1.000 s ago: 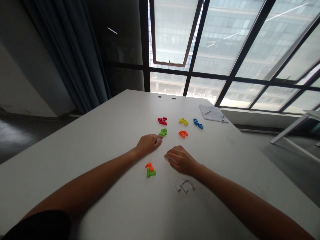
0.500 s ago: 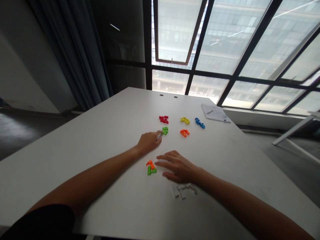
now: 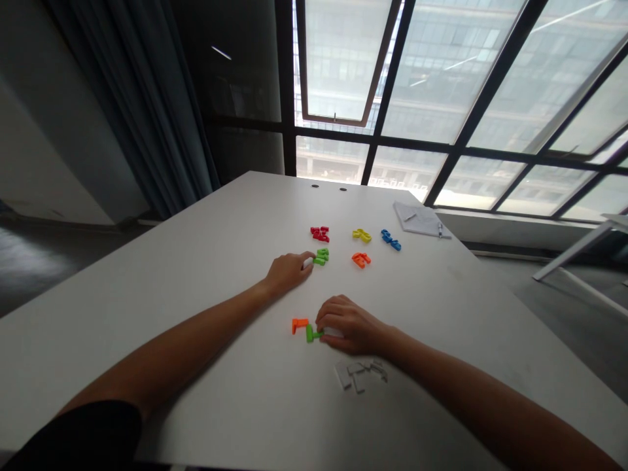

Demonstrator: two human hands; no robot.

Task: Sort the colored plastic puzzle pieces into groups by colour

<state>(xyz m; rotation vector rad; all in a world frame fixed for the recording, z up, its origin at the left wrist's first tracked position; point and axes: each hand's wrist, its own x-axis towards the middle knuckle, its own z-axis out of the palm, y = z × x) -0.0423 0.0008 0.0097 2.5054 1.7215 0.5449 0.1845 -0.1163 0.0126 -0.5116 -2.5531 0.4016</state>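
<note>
My left hand (image 3: pixel 288 271) is at the small pile of green plastic pieces (image 3: pixel 322 253), thumb and index finger closed at the pile's left edge on one green piece. Nearer to me, my right hand (image 3: pixel 348 327) has its fingers curled, with thumb and index finger at the stem of a green T-shaped piece (image 3: pixel 310 333). Part of that stem is hidden by the fingers. Touching or almost touching the T-shaped piece is a bent orange piece (image 3: pixel 300 322). White or clear pieces (image 3: pixel 360 373) lie just below my right wrist.
Farther back on the white table (image 3: pixel 220 248) are clusters of red (image 3: pixel 320 233), yellow (image 3: pixel 362 235), blue (image 3: pixel 391 240) and orange pieces (image 3: pixel 361 260). Paper sheets (image 3: pixel 422 221) with pens lie at the far right edge. Large windows stand beyond the table.
My right hand's spread fingers have curled in onto the green T-shaped piece, which has shifted right. The bent orange piece has turned. My left hand has moved slightly left, with a green piece.
</note>
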